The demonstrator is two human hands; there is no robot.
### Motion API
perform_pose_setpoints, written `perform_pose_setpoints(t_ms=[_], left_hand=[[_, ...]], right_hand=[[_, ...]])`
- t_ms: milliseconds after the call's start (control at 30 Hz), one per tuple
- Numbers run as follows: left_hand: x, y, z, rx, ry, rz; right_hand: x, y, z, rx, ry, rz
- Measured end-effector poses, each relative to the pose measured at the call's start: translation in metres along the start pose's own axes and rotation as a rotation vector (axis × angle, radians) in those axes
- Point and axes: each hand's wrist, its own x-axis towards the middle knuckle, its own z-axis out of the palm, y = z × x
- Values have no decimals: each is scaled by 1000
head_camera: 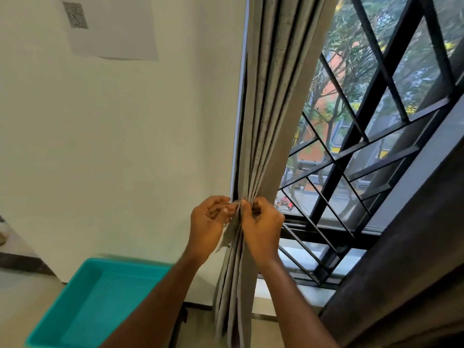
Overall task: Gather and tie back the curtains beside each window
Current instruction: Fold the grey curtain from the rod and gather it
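Observation:
A grey-beige curtain (pixel 271 109) hangs gathered into tight folds at the left edge of the window (pixel 376 136). At waist height both hands meet on the bunched cloth. My left hand (pixel 209 223) pinches a strip of matching fabric, the tie-back (pixel 229 231), whose loose end hangs down beside the folds. My right hand (pixel 262 228) grips the gathered curtain and the tie from the right, fingers curled. Below the hands the folds fall straight toward the floor.
A black diamond grille (pixel 356 156) covers the window. A darker curtain (pixel 406 259) hangs at the right edge. A teal plastic tray (pixel 82 320) sits low at the left. White wall with a taped paper sheet (pixel 110 28) is behind.

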Motion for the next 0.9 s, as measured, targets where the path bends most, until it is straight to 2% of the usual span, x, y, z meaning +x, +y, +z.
perform_pose_setpoints(t_ms=[200,500,733,900], left_hand=[[-18,-21,12,255,23,213],[-12,-22,23,439,182,191],[-5,-17,35,545,299,219],[-15,-7,40,371,407,119]], right_hand=[[2,-7,-4,34,-41,31],[-5,-9,-1,44,-82,0],[-7,-9,6,-20,-89,-124],[-4,-5,3,-8,-78,-82]])
